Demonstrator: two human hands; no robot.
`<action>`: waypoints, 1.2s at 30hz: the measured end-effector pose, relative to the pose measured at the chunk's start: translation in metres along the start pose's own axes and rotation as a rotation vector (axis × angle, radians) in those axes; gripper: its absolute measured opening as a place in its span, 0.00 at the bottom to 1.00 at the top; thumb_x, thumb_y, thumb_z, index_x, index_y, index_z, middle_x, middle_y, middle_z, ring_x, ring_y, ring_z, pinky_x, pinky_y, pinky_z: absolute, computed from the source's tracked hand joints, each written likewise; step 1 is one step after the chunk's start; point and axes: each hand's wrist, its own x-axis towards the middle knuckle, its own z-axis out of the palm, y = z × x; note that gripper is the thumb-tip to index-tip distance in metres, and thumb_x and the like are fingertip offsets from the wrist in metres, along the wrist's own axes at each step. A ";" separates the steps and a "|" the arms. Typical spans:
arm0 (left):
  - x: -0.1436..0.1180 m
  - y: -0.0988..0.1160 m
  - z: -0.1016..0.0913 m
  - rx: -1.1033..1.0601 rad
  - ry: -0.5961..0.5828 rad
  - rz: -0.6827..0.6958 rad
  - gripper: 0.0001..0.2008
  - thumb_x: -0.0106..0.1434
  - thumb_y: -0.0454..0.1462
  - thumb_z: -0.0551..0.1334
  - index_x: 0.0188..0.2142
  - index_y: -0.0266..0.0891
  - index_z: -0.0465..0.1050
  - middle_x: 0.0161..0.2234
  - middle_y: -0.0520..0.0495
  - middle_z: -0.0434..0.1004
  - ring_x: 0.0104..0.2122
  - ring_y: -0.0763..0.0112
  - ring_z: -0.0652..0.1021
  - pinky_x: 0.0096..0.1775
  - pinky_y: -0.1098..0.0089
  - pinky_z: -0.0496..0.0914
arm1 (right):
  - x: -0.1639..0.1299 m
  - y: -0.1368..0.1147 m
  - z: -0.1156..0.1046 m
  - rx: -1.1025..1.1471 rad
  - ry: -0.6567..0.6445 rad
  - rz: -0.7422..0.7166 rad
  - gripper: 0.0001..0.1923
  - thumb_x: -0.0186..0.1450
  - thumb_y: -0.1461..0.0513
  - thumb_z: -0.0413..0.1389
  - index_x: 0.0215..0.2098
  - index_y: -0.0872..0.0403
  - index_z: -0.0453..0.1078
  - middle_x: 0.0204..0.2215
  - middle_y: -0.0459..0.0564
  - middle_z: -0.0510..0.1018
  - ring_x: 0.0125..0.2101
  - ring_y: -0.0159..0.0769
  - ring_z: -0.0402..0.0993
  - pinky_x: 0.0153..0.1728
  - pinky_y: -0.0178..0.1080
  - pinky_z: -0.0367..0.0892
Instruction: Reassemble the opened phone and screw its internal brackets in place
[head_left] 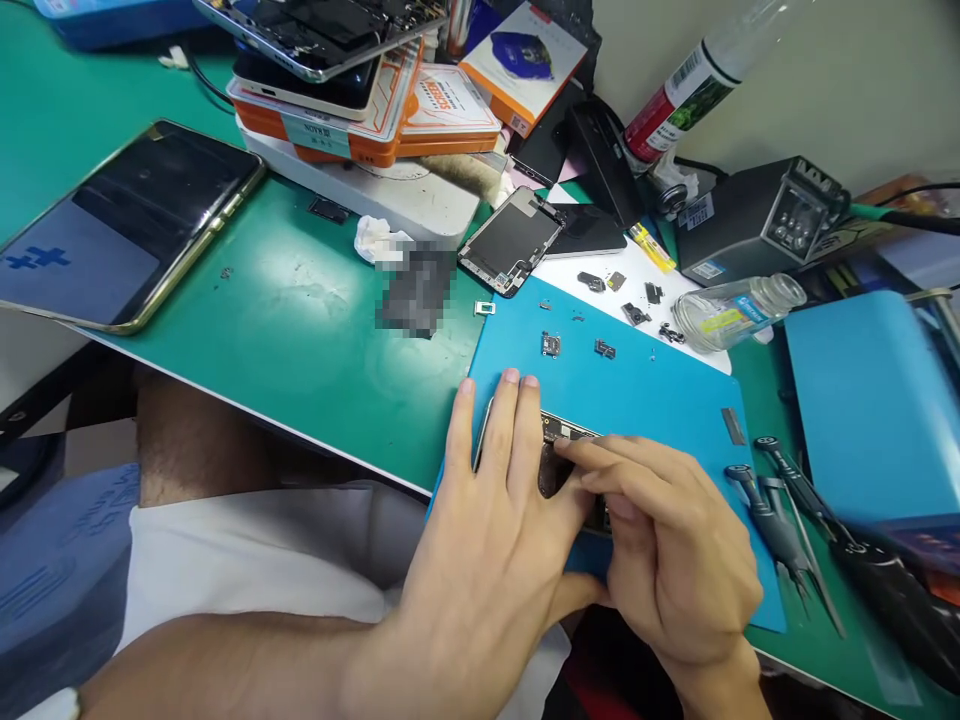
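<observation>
An opened phone body (559, 445) lies on a blue work mat (645, 380), mostly hidden under both hands. My left hand (495, 500) lies flat over its left side, fingers spread and pressing it down. My right hand (675, 530) is bent over the phone's right part, its fingertips pinched together on the internals near the top edge. Whether a small part sits between those fingertips I cannot tell. Several small black components (551, 345) lie loose on the mat beyond the hands.
A detached screen (510, 240) lies past the mat. A large phone (127, 225) rests at far left on the green table (300, 320). Screwdrivers and tweezers (780, 520) lie at right, with a clear bottle (735, 310), a black station (757, 220) and stacked boxes (390, 100).
</observation>
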 end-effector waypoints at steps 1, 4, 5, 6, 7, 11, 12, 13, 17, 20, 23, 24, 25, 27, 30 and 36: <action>0.000 0.000 0.000 -0.002 -0.001 -0.002 0.51 0.55 0.68 0.74 0.67 0.35 0.76 0.73 0.14 0.63 0.76 0.28 0.63 0.71 0.26 0.63 | 0.001 0.001 -0.001 0.016 -0.008 0.021 0.15 0.72 0.76 0.54 0.51 0.56 0.73 0.49 0.52 0.86 0.54 0.35 0.83 0.59 0.42 0.78; -0.001 -0.002 -0.003 -0.014 -0.014 0.009 0.52 0.55 0.68 0.74 0.68 0.39 0.76 0.73 0.18 0.67 0.75 0.29 0.65 0.71 0.27 0.64 | 0.003 0.005 -0.008 0.077 -0.064 0.114 0.11 0.75 0.73 0.54 0.50 0.55 0.74 0.47 0.50 0.86 0.54 0.35 0.83 0.64 0.45 0.76; -0.002 -0.003 -0.004 -0.016 -0.018 0.023 0.51 0.55 0.68 0.74 0.68 0.40 0.76 0.72 0.21 0.69 0.75 0.31 0.67 0.71 0.29 0.65 | 0.003 0.008 -0.011 0.098 -0.054 0.173 0.10 0.77 0.70 0.54 0.49 0.54 0.75 0.47 0.49 0.86 0.54 0.36 0.84 0.64 0.46 0.76; -0.001 -0.005 -0.006 -0.014 -0.024 0.039 0.51 0.56 0.68 0.74 0.68 0.41 0.76 0.71 0.24 0.71 0.73 0.33 0.70 0.71 0.32 0.66 | 0.002 0.010 -0.015 0.105 -0.008 0.245 0.09 0.78 0.68 0.54 0.50 0.52 0.75 0.47 0.48 0.86 0.54 0.37 0.84 0.64 0.47 0.76; -0.001 -0.007 -0.009 -0.008 -0.033 0.057 0.50 0.56 0.67 0.74 0.69 0.41 0.76 0.70 0.26 0.73 0.72 0.36 0.72 0.71 0.35 0.68 | 0.000 0.013 -0.019 0.095 0.070 0.329 0.08 0.79 0.65 0.54 0.51 0.51 0.75 0.48 0.48 0.86 0.54 0.38 0.85 0.63 0.48 0.76; 0.011 -0.015 -0.028 0.053 -0.107 0.106 0.40 0.65 0.59 0.74 0.70 0.43 0.75 0.63 0.33 0.78 0.63 0.43 0.79 0.61 0.43 0.77 | -0.018 0.017 -0.030 -0.034 0.305 0.585 0.11 0.81 0.59 0.54 0.56 0.51 0.75 0.53 0.52 0.84 0.57 0.44 0.83 0.64 0.54 0.75; 0.015 -0.014 -0.033 0.070 -0.135 0.122 0.35 0.67 0.55 0.74 0.67 0.43 0.77 0.58 0.36 0.80 0.58 0.44 0.80 0.56 0.45 0.79 | -0.025 0.016 -0.031 -0.058 0.306 0.609 0.11 0.80 0.58 0.56 0.57 0.51 0.75 0.55 0.53 0.84 0.59 0.47 0.82 0.65 0.56 0.73; 0.020 -0.012 -0.037 0.087 -0.164 0.134 0.29 0.68 0.51 0.74 0.64 0.44 0.79 0.52 0.38 0.81 0.53 0.46 0.81 0.51 0.47 0.80 | -0.031 0.014 -0.030 -0.078 0.302 0.612 0.12 0.79 0.57 0.58 0.57 0.52 0.76 0.56 0.54 0.84 0.61 0.49 0.81 0.66 0.57 0.72; 0.032 0.014 -0.037 0.156 -0.211 0.110 0.21 0.69 0.51 0.73 0.54 0.41 0.82 0.39 0.43 0.74 0.39 0.51 0.78 0.39 0.53 0.77 | -0.056 0.003 -0.022 -0.158 0.397 0.565 0.13 0.77 0.60 0.59 0.58 0.53 0.76 0.57 0.56 0.83 0.61 0.47 0.80 0.65 0.53 0.72; 0.032 0.033 -0.026 0.185 -0.176 0.054 0.30 0.69 0.58 0.70 0.59 0.40 0.77 0.41 0.42 0.74 0.37 0.53 0.77 0.33 0.58 0.75 | -0.069 -0.002 -0.017 -0.184 0.464 0.557 0.11 0.77 0.62 0.58 0.56 0.54 0.76 0.54 0.55 0.83 0.59 0.44 0.81 0.65 0.49 0.72; 0.028 0.025 -0.027 0.125 -0.256 0.135 0.33 0.73 0.58 0.66 0.68 0.43 0.69 0.47 0.41 0.74 0.41 0.52 0.79 0.34 0.59 0.76 | -0.074 -0.002 -0.017 -0.187 0.460 0.618 0.12 0.78 0.62 0.57 0.57 0.53 0.77 0.54 0.54 0.83 0.57 0.41 0.81 0.62 0.46 0.72; 0.026 0.016 -0.031 0.076 -0.323 0.224 0.28 0.77 0.53 0.63 0.69 0.44 0.68 0.51 0.40 0.74 0.43 0.53 0.80 0.37 0.58 0.77 | -0.075 -0.001 -0.018 -0.175 0.445 0.644 0.12 0.78 0.61 0.57 0.57 0.53 0.77 0.54 0.53 0.84 0.56 0.41 0.81 0.61 0.45 0.73; 0.026 0.004 -0.038 0.011 -0.416 0.327 0.24 0.81 0.46 0.59 0.71 0.44 0.65 0.55 0.39 0.74 0.45 0.55 0.80 0.40 0.59 0.78 | -0.075 0.000 -0.019 -0.158 0.428 0.667 0.12 0.79 0.60 0.57 0.58 0.52 0.78 0.53 0.53 0.84 0.55 0.40 0.82 0.59 0.44 0.74; 0.029 -0.022 -0.053 -0.092 -0.594 0.404 0.28 0.82 0.35 0.52 0.78 0.47 0.54 0.58 0.41 0.73 0.44 0.62 0.81 0.44 0.62 0.79 | -0.076 0.001 -0.022 -0.111 0.403 0.694 0.12 0.79 0.60 0.57 0.57 0.51 0.78 0.53 0.52 0.84 0.53 0.40 0.82 0.57 0.44 0.75; 0.038 -0.050 -0.067 -0.186 -0.700 0.509 0.35 0.81 0.41 0.59 0.81 0.55 0.47 0.68 0.42 0.69 0.55 0.63 0.80 0.53 0.65 0.78 | -0.079 -0.004 -0.025 -0.033 0.423 0.658 0.10 0.79 0.63 0.55 0.55 0.51 0.76 0.52 0.52 0.84 0.54 0.38 0.83 0.58 0.43 0.76; 0.046 -0.038 -0.051 -0.072 -0.585 0.597 0.43 0.67 0.50 0.76 0.75 0.43 0.62 0.63 0.42 0.74 0.57 0.57 0.79 0.56 0.58 0.77 | -0.085 -0.043 -0.031 0.028 0.313 0.362 0.15 0.69 0.71 0.65 0.52 0.54 0.73 0.49 0.52 0.86 0.52 0.38 0.85 0.53 0.40 0.80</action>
